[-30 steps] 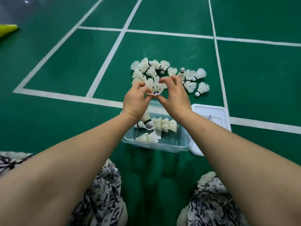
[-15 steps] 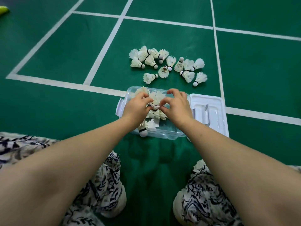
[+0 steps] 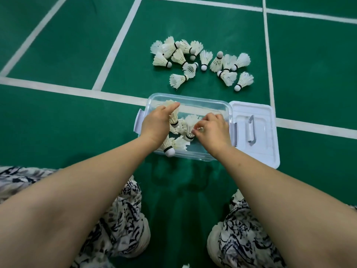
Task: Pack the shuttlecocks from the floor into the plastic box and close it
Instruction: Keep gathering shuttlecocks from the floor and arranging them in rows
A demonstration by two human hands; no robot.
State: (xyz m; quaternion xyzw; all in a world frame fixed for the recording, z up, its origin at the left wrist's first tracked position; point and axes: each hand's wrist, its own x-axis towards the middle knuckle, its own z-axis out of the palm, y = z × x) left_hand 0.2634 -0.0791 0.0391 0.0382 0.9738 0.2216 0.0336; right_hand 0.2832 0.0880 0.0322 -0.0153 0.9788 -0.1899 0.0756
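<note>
Clear plastic, the box (image 3: 202, 102) is sitting open on the green court floor (image 3: 58, 45) with its white lid (image 3: 258, 151) lying against its right side, ready for closing. The right hand (image 3: 212, 131) is bunching curled fingertips on the feathers of the packed shuttlecocks (image 3: 191, 121), seemingly nesting them to save room. The left hand (image 3: 155, 123) is covering another there; its fingers are hidden, so I cannot tell their grip. The loose shuttlecocks (image 3: 205, 58) are lying just beyond the box, unpacked.

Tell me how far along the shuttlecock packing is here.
Done: several white feather shuttlecocks lie in the clear plastic box. In hand: left hand and right hand reach into it. To do: about a dozen loose shuttlecocks on the green floor, and the white lid lies off beside the box.
</note>
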